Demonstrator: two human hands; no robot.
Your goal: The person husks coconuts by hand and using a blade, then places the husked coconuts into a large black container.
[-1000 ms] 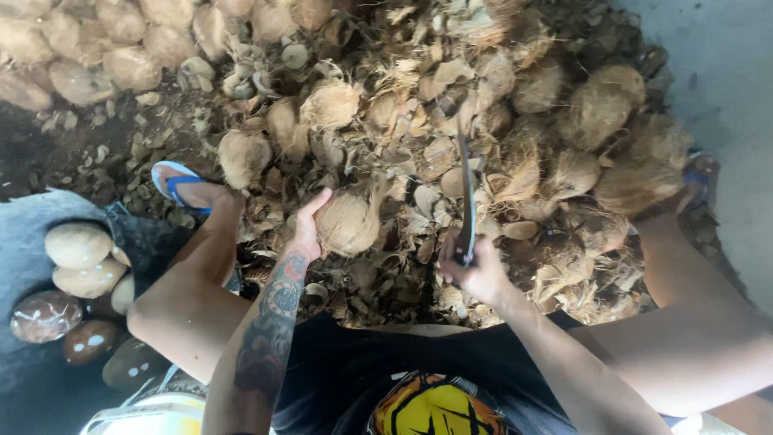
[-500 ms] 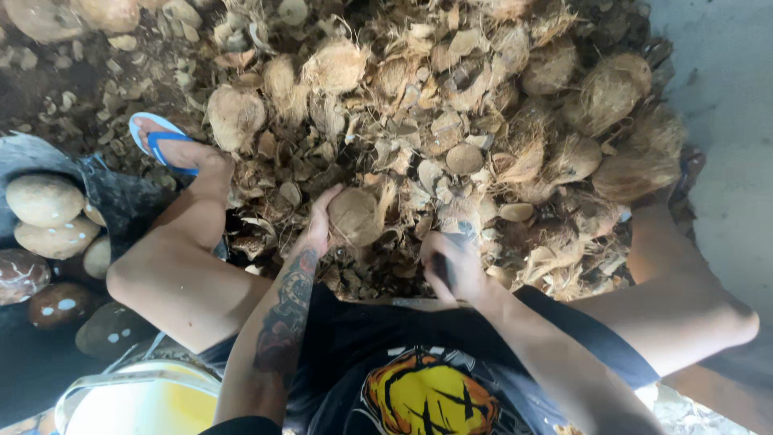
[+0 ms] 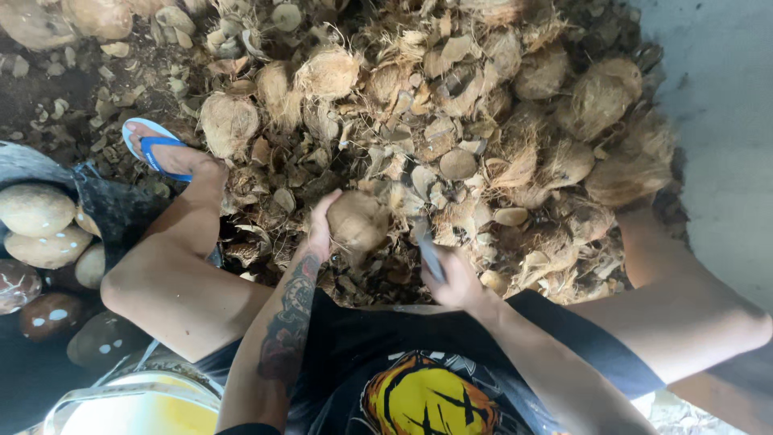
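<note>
Coconut (image 3: pixel 358 221) sat gripped in the left hand (image 3: pixel 322 229) at frame centre; the right hand (image 3: pixel 451 278), closed on a blade (image 3: pixel 429 254), risked cutting those nearby fingers.

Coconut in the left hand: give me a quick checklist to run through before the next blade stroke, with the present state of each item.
1. Left hand grip on the coconut: ok, fingers wrap its left side.
2. Right hand grip on the blade: ok, closed round the handle.
3. Blade point aimed at the coconut: ok, it sits just right of it.
4. Left fingers out of the blade's path: cannot tell, those behind the coconut are hidden.
5. Foot in blue sandal away from the blade: ok, well to the left.
6. Husk pile steady under the work: cannot tell.
</note>
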